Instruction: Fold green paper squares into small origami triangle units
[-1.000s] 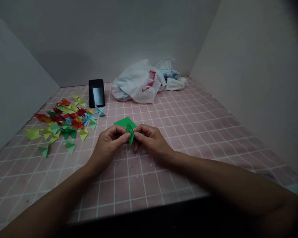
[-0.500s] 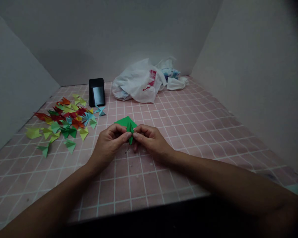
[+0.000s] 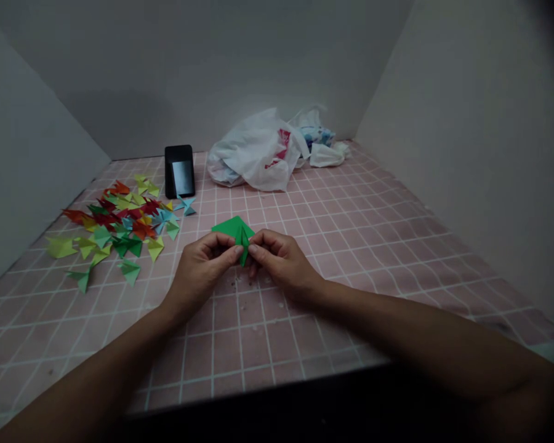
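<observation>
Between both hands is a partly folded sheet of green origami paper (image 3: 233,226), with a wide flap at the back and a narrow pointed fold toward me. My left hand (image 3: 205,261) pinches its left edge between thumb and fingers. From the other side, my right hand (image 3: 284,261) pinches the right edge, its thumb close to the left thumb. The fingertips behind the paper are partly hidden. To the left lies a loose heap of small folded paper pieces (image 3: 130,246) in red, orange, yellow, green and blue.
A black phone (image 3: 179,154) leans upright behind the heap. Toward the back wall sit a crumpled white plastic bag (image 3: 249,151) and a blue-and-white packet (image 3: 316,136). The table has a pink cloth (image 3: 341,258) with a white grid, and pale walls rise on three sides.
The narrow front fold of the green paper looks flatter and more closed between the thumbs. Both hands stay nearly in place.
</observation>
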Available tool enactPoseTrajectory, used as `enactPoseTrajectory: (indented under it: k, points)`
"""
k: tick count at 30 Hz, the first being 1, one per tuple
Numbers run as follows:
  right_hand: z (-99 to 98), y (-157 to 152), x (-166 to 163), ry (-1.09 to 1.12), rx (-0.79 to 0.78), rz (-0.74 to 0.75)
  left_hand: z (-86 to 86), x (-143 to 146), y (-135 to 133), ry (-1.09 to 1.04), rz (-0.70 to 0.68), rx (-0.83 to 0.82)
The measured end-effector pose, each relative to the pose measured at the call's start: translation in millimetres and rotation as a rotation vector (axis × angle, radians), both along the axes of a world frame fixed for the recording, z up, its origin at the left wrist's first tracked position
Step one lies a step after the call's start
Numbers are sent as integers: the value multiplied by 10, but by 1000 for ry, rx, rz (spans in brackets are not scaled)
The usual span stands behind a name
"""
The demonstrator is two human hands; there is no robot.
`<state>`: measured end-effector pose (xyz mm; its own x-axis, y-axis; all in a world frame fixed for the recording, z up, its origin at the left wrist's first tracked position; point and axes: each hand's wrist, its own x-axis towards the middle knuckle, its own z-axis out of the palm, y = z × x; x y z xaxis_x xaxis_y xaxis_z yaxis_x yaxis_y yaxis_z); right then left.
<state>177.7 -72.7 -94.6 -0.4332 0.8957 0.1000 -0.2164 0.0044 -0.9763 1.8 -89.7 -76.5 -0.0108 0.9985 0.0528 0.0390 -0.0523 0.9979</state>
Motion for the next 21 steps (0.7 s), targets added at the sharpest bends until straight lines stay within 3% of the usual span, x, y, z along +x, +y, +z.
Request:
enactPoseTrajectory:
  k: [10,15,21]
  points:
    - [59,-39,20,24,-31,29,-80,20,24,-460,-187,-302]
    - [82,-41,21,45,-46,52,-60,50,28,-497,-293,-365]
    - [76,-29,11,18,-51,37,-40,46,11,-488,-295,-392]
